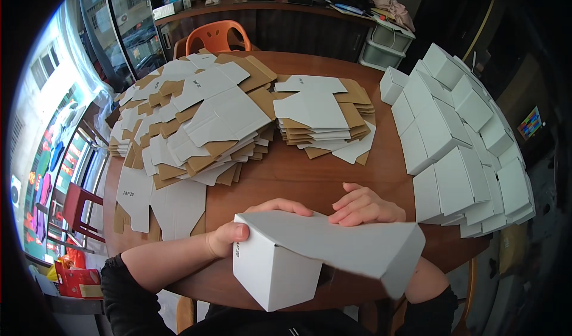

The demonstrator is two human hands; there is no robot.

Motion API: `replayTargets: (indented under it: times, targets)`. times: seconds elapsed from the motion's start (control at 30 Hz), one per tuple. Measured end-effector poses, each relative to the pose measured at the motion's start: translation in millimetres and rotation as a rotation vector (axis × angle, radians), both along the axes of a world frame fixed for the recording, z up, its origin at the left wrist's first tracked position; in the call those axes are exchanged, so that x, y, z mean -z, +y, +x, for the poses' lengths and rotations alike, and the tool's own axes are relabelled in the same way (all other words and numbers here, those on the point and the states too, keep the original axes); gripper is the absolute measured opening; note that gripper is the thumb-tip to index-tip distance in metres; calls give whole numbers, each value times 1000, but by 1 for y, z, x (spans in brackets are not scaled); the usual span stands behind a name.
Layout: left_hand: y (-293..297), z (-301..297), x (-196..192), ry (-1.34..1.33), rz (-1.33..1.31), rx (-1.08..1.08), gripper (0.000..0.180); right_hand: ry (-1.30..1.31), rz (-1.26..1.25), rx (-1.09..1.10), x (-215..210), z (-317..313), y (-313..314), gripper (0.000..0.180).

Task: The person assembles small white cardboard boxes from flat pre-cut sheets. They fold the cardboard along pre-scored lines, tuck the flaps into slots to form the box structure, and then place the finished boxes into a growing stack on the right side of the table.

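A white cardboard box, partly folded, is held at the near edge of the table with its long lid flap angled out to the right. My left hand is closed round its left end, thumb on the side wall and fingers along the far top edge. Behind the flap, my right hand grips the far edge with curved fingers pointing left; its thumb is hidden. The flap covers part of my right forearm. Flat unfolded blanks, white and brown, lie in a large pile and a smaller stack beyond my hands.
Finished white boxes stand stacked along the right side of the wooden table. An orange chair stands at the far side. Loose blanks lie near my left forearm. A dark red stool is at the left.
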State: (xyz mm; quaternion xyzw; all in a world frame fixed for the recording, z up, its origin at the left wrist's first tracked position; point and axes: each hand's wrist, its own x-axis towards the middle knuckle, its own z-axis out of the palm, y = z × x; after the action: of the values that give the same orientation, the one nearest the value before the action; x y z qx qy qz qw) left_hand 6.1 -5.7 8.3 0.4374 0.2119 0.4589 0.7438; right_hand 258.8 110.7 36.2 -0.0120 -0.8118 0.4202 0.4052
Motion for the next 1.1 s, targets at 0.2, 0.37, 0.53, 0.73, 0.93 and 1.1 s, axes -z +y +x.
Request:
replayTargets:
  times: [0.2,0.37,0.53,0.73,0.93,1.1]
  targets:
    - [-3,3,-5,45,-48,49,107,40,-773,-4,32,14,-15,42]
    - [-5,-3,1,45,-138,94,107,-76,-1083,71,1,-11,-27,29]
    - [-3,-8,5,90,-184,139,110,-234,-1223,11,6,-14,-17,23]
    - [-2,0,-8,-25,-180,-59,107,39,-839,138,20,-10,-16,44]
    - [6,9,3,-63,59,-196,97,-1,-402,166,14,-9,-23,60]
    - [1,0,4,-46,15,-240,95,12,-650,115,13,-3,-25,49]
